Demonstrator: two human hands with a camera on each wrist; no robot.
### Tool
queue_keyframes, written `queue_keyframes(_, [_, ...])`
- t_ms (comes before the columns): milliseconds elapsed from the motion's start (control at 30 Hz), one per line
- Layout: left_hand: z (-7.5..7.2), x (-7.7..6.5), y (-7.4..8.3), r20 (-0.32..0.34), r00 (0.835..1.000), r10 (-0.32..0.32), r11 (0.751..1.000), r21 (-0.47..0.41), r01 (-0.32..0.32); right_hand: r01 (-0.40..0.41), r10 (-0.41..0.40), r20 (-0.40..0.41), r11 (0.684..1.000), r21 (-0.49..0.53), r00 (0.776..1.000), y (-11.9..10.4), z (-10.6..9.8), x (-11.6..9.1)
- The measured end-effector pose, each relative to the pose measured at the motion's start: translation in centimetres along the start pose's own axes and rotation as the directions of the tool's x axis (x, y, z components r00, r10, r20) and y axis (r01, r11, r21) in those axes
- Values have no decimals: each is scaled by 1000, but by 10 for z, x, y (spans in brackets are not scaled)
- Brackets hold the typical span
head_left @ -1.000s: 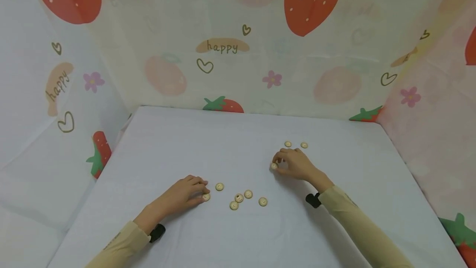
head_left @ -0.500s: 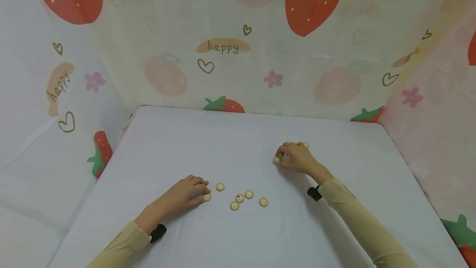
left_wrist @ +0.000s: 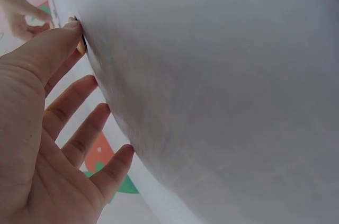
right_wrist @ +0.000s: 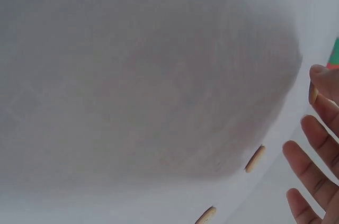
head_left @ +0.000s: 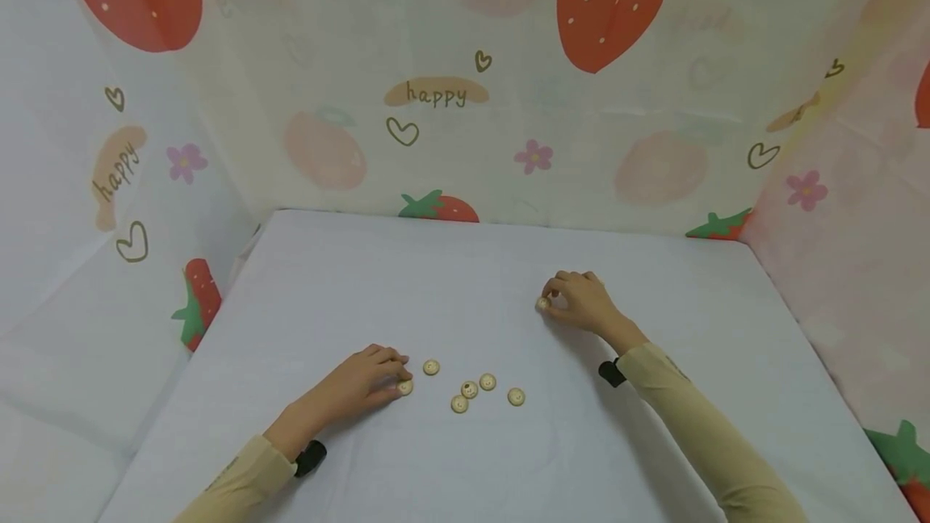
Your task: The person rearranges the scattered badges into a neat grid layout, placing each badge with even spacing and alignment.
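My right hand (head_left: 584, 302) pinches a round, pale wooden button (head_left: 542, 304) between thumb and forefinger, over the far right part of the table. In the right wrist view this button (right_wrist: 313, 93) stands on edge between the fingertips, while the other fingers spread loosely. Two more buttons, a nearer one (right_wrist: 255, 159) and a farther one (right_wrist: 205, 216), lie beside that hand; in the head view the hand hides them. My left hand (head_left: 354, 382) holds another button (head_left: 404, 387) at the tabletop, its thumb and forefinger on it and the other fingers extended.
Between the hands, several buttons lie on the white-covered table (head_left: 407, 281): one (head_left: 432, 367) near the left fingertips, a dark-marked one (head_left: 469, 390) in a close group, and one (head_left: 516, 397) apart to the right. Strawberry-printed cloth (head_left: 320, 47) walls the back and sides.
My right hand has moved a little farther back with its button, and it now covers the two far buttons in the head view. The left hand stays where it was.
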State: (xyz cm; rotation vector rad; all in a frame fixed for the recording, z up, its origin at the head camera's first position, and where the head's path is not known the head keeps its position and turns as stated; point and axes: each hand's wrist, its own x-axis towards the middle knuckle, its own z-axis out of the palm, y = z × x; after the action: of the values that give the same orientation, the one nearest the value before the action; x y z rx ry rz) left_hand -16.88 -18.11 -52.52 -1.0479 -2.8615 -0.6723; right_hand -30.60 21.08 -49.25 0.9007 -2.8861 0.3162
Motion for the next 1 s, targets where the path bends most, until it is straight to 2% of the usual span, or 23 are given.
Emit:
queue_keyframes(433, [4,-1,-1,20,1000,-17,1000,-15,17,-34,34,-31,999,-8,999,3,6,16])
queue_keyframes(1000, [2,0,-3,6,1000,4,1000,-12,-4,-90,90,-6,996,1,996,8,10,34])
